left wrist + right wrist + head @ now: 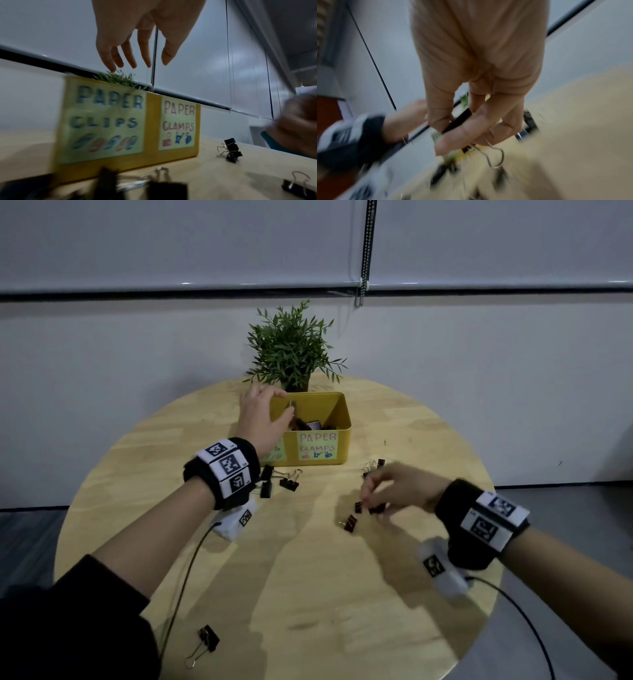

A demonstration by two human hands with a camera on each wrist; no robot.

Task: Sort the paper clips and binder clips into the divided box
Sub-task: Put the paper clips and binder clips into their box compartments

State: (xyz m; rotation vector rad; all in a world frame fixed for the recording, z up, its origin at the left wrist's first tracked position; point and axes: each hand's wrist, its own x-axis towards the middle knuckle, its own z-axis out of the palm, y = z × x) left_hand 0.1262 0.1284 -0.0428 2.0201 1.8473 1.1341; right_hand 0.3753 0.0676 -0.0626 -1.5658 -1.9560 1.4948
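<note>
The yellow divided box [344,419] stands at the back of the round wooden table [308,594]; in the left wrist view the box [152,155] carries the labels "PAPER CLIPS" on its left half and "PAPER CLAMPS" on its right. Black binder clips lie in the right compartment. My left hand [274,412] hovers over the left compartment, and the same hand [137,60] shows spread, straight fingers holding nothing. My right hand [368,501] is low over the table right of centre. It [447,135] pinches a black binder clip [458,120] whose wire handle hangs down.
Loose binder clips lie in front of the box [289,482], under my right hand [349,523], further back on the right [375,465] and near the front left edge [207,640]. A potted plant [291,350] stands right behind the box. Wrist cables trail over the table.
</note>
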